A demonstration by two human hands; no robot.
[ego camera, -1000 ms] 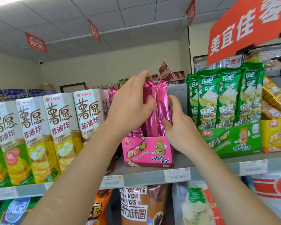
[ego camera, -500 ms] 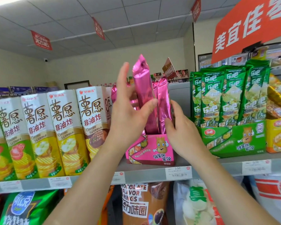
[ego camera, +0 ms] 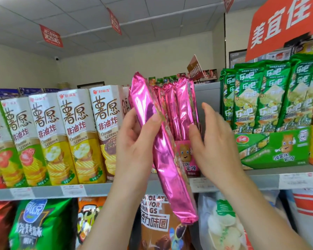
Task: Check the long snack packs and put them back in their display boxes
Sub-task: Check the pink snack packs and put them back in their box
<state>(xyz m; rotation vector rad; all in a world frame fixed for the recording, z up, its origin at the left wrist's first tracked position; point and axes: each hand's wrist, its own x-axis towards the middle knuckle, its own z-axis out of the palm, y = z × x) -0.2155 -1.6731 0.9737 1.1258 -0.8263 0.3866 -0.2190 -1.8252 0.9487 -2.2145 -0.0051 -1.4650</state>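
Pack (ego camera: 163,156) sits aslant in front of the pink box (ego camera: 186,156), clear of it, pinched by the left hand (ego camera: 134,147), likely for checking. Right hand (ego camera: 213,141) hovers open and empty beside the standing packs (ego camera: 181,105), perhaps to steady them. One pack is in hand, three or four stand in the box, and four green packs (ego camera: 271,94) stand to its right.

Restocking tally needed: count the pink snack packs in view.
4 visible: one pink pack tilted in the left hand; three packs upright in the pink display box. More may be hidden behind.

Two hands (ego camera: 135,150) (ego camera: 213,148), one pink display box (ego camera: 183,156)
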